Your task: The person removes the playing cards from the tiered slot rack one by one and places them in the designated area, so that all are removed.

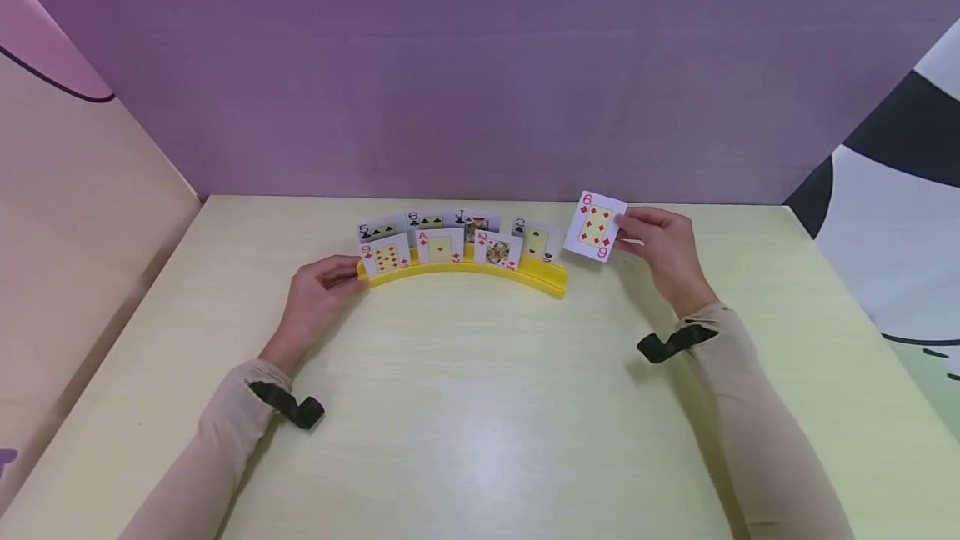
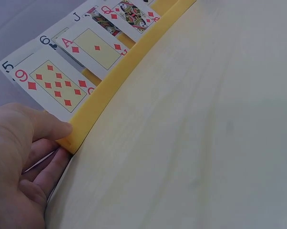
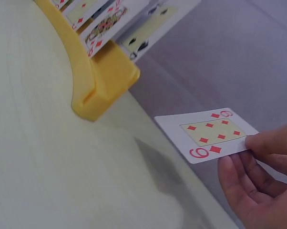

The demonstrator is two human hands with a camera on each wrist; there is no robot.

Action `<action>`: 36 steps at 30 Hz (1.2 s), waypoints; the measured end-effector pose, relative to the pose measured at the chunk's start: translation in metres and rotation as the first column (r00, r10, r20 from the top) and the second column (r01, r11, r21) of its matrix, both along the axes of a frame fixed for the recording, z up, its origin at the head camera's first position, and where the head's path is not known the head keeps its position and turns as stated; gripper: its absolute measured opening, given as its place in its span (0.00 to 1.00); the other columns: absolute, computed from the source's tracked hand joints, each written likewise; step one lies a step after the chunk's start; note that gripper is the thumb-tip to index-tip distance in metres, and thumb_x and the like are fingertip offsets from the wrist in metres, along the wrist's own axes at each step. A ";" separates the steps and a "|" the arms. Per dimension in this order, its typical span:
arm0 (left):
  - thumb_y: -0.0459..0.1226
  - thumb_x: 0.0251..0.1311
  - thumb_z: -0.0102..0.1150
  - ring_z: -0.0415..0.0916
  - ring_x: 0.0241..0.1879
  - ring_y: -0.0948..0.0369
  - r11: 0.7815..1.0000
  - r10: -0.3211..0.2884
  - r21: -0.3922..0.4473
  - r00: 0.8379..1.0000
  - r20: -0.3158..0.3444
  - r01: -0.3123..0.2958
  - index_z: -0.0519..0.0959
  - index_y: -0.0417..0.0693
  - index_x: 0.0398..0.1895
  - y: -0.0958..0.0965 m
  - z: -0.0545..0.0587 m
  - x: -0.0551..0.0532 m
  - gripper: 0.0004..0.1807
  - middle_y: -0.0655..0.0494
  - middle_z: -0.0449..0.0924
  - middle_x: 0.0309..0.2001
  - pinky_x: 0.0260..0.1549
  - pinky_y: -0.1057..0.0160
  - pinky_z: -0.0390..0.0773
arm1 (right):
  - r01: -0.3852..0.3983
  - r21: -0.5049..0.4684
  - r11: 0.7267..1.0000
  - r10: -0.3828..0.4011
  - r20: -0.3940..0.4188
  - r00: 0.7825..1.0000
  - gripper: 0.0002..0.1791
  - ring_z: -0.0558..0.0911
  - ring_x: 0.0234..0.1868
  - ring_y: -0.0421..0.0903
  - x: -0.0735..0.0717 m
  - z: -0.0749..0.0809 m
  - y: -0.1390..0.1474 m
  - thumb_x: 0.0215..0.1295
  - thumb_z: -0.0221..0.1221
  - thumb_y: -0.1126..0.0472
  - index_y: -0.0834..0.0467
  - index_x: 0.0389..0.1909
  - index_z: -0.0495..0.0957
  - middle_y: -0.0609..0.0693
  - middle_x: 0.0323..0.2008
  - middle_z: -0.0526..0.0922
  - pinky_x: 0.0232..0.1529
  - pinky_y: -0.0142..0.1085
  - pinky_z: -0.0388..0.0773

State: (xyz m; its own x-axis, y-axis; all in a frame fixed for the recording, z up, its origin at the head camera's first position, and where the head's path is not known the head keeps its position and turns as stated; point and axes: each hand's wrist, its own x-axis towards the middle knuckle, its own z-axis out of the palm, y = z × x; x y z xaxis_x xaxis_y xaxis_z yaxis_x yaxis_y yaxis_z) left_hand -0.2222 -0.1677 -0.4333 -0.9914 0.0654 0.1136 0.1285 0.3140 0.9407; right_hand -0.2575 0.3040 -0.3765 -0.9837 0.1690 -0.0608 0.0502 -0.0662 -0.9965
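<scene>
A curved yellow card holder (image 1: 465, 267) stands on the table with playing cards in two rows. Its front row has the nine of diamonds (image 2: 57, 86), ace of diamonds (image 2: 93, 47) and queen of diamonds (image 1: 498, 250). Behind them stand several black cards, among them a jack (image 1: 477, 227) and the two of spades (image 3: 150, 26) at the right. My left hand (image 1: 322, 294) grips the holder's left end, thumb on its front. Beyond the right end, my right hand (image 1: 663, 252) pinches the six of diamonds (image 1: 595, 226) by its right edge, raised above the table and facing me.
A pale wooden table (image 1: 465, 407) spreads out in front of the holder. Close behind its back edge rises a purple panel (image 1: 480, 73). Side panels flank the table, a pinkish one (image 1: 75, 190) at left and a black-and-white patterned one (image 1: 892, 215) at right.
</scene>
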 end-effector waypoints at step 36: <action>0.27 0.60 0.66 0.82 0.50 0.54 1.000 -0.015 -0.022 1.000 -0.013 0.015 0.81 0.35 0.53 -0.001 0.000 0.000 0.17 0.42 0.84 0.51 0.47 0.72 0.81 | -0.017 0.523 0.852 -0.011 0.049 0.999 0.19 0.85 0.29 0.35 -0.011 -0.033 0.014 0.71 0.59 0.61 0.72 0.55 0.78 0.71 0.48 0.82 0.34 0.28 0.85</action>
State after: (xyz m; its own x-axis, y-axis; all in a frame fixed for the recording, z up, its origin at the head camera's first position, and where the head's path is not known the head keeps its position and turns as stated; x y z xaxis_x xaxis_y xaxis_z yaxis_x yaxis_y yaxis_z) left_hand -0.2218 -0.1692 -0.4329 -0.9887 0.0829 0.1246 0.1453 0.3320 0.9320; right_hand -0.2684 0.3177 -0.4092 -0.9824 0.1865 -0.0117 0.0986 0.4643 -0.8802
